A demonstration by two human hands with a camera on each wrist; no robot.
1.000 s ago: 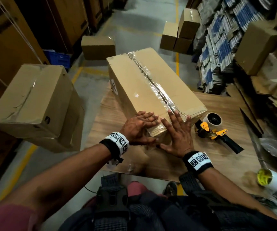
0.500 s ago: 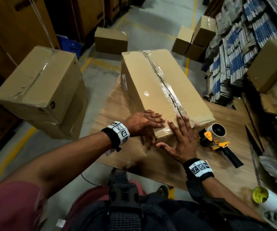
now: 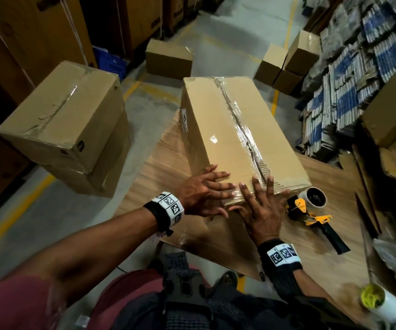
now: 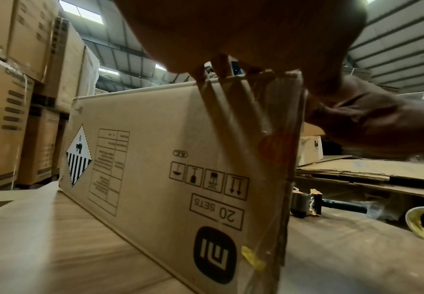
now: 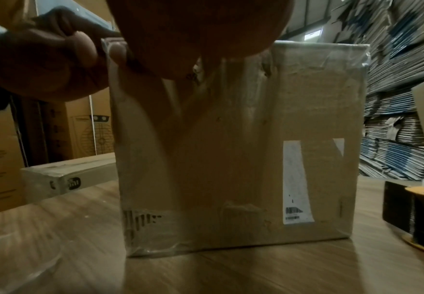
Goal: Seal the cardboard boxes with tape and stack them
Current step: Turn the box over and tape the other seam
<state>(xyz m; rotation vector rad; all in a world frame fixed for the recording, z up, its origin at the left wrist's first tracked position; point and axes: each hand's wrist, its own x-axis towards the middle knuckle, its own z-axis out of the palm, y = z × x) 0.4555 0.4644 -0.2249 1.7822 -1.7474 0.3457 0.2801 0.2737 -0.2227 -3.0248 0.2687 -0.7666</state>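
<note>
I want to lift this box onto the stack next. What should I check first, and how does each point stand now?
1. Tape along the top seam: ok.
2. Tape folded down the near end: ok.
3. Left hand and right hand flat on the box, not gripping: not ok for lifting.
4. Tape gun put down on the table, beside the box: ok.
5. Bottom seam: cannot tell.

The taped cardboard box point(image 5: 243, 149) stands on the bench point(image 5: 55, 248), its end face bearing a white label point(image 5: 299, 183). The right hand point(image 5: 200, 29) reaches over its top edge, the left hand point(image 5: 45, 65) beside it; a tape dispenser point(image 5: 414, 214) sits right.
</note>
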